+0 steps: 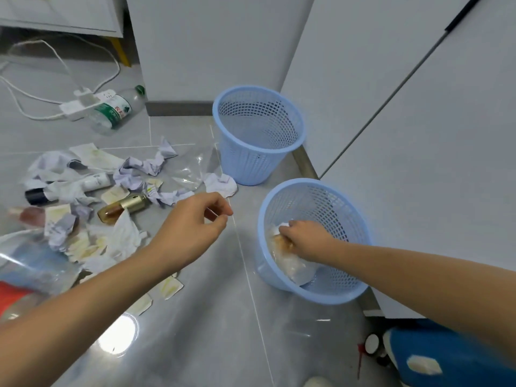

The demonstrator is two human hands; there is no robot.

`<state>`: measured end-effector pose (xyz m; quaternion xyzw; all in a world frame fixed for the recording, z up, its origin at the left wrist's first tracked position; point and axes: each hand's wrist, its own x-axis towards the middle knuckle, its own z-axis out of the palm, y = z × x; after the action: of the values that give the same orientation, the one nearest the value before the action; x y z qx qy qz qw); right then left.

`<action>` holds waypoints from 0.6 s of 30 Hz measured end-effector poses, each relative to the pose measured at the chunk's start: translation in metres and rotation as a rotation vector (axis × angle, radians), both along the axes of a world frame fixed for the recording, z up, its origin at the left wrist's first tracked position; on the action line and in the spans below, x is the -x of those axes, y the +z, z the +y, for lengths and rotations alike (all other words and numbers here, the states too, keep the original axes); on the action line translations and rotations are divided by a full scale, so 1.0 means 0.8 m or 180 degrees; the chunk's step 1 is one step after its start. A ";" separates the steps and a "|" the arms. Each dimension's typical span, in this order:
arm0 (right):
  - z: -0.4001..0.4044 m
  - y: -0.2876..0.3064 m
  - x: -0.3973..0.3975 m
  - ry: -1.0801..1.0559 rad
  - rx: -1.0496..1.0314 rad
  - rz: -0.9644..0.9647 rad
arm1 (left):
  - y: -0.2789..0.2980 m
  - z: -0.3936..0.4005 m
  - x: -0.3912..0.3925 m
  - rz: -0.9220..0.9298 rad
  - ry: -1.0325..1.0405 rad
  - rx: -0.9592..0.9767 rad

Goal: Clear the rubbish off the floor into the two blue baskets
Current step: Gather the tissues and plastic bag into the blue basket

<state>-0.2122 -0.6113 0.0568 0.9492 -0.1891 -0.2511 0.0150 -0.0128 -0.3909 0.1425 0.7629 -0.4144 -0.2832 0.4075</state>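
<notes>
Two blue mesh baskets stand on the grey tiled floor: the far basket (258, 157) holds nothing I can see, and the near basket (349, 286) holds a clear plastic bag with brownish stains (290, 263). My right hand (305, 240) is inside the near basket, fingers curled round that bag and a bit of white paper. My left hand (192, 224) hovers above the floor with loosely curled fingers and holds nothing. To its left lies a heap of crumpled paper (139, 170), a brown glass bottle with a gold cap (122, 209), a white tube (95, 181) and a clear bag (192, 169).
A plastic water bottle (117, 110) lies by a white power strip (83, 103) with cables at the back left. White cabinet fronts (418, 135) rise right behind the baskets. More clear plastic and something red (11, 297) lie at the left edge; a blue object (435, 356) sits bottom right.
</notes>
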 end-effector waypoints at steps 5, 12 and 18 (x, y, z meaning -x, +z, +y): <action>-0.002 -0.031 -0.012 -0.0551 -0.0814 0.0403 | -0.010 0.014 -0.020 -0.0062 0.0003 -0.0113; 0.005 0.037 -0.008 -0.1024 -0.0689 -0.0413 | -0.004 0.075 -0.052 -0.0825 -0.0909 -0.0586; 0.120 0.181 -0.021 -0.0766 -0.0590 -0.2368 | -0.051 0.180 -0.071 -0.1081 -0.1651 -0.1077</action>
<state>-0.1952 -0.5150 0.2016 0.9437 -0.2680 0.0937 -0.1696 0.0441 -0.2467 0.1017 0.7251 -0.6035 -0.3110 0.1152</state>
